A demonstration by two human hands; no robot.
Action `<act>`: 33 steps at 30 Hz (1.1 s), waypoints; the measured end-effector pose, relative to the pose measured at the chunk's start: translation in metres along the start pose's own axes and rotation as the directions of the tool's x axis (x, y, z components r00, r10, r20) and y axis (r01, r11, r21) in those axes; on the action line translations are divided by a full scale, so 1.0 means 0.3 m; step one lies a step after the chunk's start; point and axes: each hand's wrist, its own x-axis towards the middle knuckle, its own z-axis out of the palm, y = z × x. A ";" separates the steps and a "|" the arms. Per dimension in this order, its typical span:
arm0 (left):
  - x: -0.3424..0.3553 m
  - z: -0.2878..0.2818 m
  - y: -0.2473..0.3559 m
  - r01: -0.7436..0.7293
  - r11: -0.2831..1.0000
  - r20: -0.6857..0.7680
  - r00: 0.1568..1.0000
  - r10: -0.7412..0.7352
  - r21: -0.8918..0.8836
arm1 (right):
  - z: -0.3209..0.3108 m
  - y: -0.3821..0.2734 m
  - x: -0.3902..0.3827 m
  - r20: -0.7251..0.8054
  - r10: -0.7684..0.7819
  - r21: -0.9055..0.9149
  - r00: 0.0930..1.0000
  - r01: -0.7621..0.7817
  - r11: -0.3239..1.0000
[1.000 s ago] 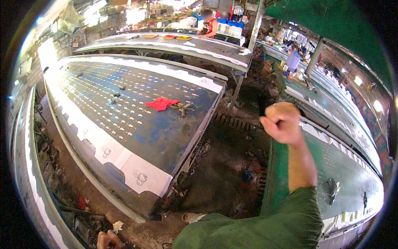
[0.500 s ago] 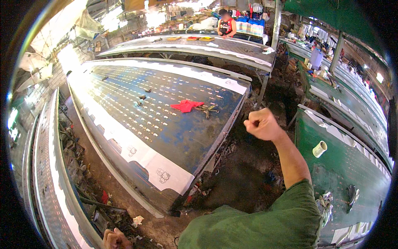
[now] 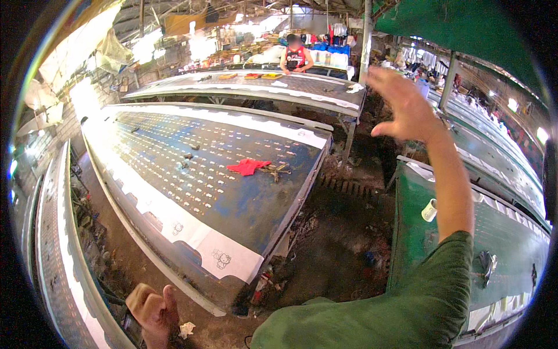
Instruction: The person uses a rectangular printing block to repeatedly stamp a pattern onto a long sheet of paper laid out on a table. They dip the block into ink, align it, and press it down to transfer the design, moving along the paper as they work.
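My right hand (image 3: pixel 401 107) is raised in the air with its fingers stretched out and thumb apart, slightly blurred, holding nothing. My left hand (image 3: pixel 154 311) is low at the near left, fingers curled in and thumb pointing up; nothing shows in it. Between them lies a long dark table (image 3: pixel 256 203) edged with white fabric or paper pieces (image 3: pixel 224 262) that bear outlined cartoon figures. On that table a red cloth (image 3: pixel 248 167) lies beside a small bundle of brownish, stick-like pieces (image 3: pixel 276 170). Neither hand touches the table.
A green table (image 3: pixel 412 244) stands at the right, with a white cup (image 3: pixel 429 210) and a crumpled dark-and-grey piece (image 3: pixel 487 267) on it. A narrow table (image 3: pixel 58 238) runs along the left. Behind a farther table (image 3: pixel 232 87), a person in a red and black top (image 3: pixel 295 58) stands.
My right hand has risen and opened from a fist. My left hand has come up further into view, its thumb now raised. The view has shifted, so the tables sit lower and more leftward.
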 end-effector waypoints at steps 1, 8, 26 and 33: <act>0.038 -0.006 -0.001 -0.023 0.999 0.050 0.998 0.025 -0.045 | -0.078 0.038 0.006 -0.065 -0.025 -0.110 0.998 0.018 0.994; 0.233 0.041 0.001 -0.121 0.971 0.422 0.884 0.201 -0.208 | -0.498 0.023 -0.068 -0.094 -0.038 -0.384 0.995 -0.001 0.924; -0.034 -0.154 -0.016 0.386 0.922 0.583 0.741 -0.334 0.038 | 0.765 -0.787 -0.748 -0.240 0.610 0.802 0.755 -0.200 0.563; -0.008 -0.184 0.070 0.394 0.910 0.558 0.729 -0.396 0.131 | 1.061 -1.351 -0.092 -0.214 0.299 0.930 0.930 0.100 0.354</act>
